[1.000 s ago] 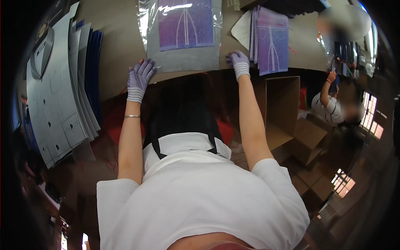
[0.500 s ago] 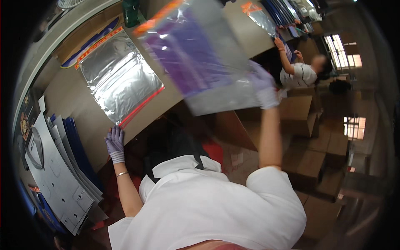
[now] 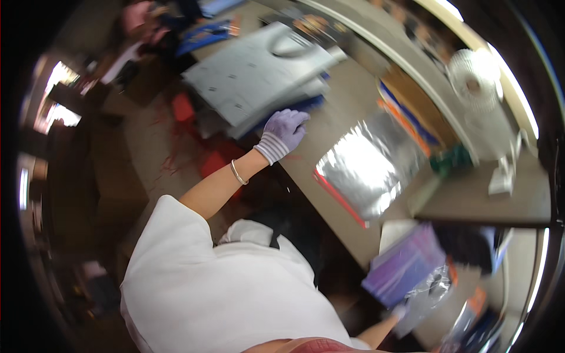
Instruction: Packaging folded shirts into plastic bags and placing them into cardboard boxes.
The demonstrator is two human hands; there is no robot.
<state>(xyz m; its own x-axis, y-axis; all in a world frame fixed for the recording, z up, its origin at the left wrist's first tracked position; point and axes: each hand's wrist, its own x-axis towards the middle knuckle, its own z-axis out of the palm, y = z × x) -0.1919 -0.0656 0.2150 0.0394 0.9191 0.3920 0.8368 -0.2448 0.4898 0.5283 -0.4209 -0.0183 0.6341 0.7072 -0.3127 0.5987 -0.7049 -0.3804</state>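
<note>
My left hand point(image 3: 282, 132), in a purple glove with a striped cuff, hangs at the table edge with its fingers loosely bent and apart; nothing shows in it. Just beyond it is a stack of pale grey, shirt-shaped flat pieces point(image 3: 259, 76) with a collar on top. My right hand point(image 3: 400, 312) is low on the right, smeared by motion, at the near edge of a clear plastic bag point(image 3: 432, 288). Beside that bag is a flat purple piece point(image 3: 406, 265). The right hand's fingers cannot be made out.
On the table lies a pile of shiny clear bags point(image 3: 371, 165) with orange and red edges. Behind it are a cardboard piece point(image 3: 412, 100) and a green bottle point(image 3: 450, 162). A white fan point(image 3: 474, 79) stands at the back right. Another person point(image 3: 141, 23), blurred, is at the far left.
The view has swung left, blurring everything. My right hand has come down at the right, with the purple piece and clear bag lower than before. My left hand is away from the bag pile.
</note>
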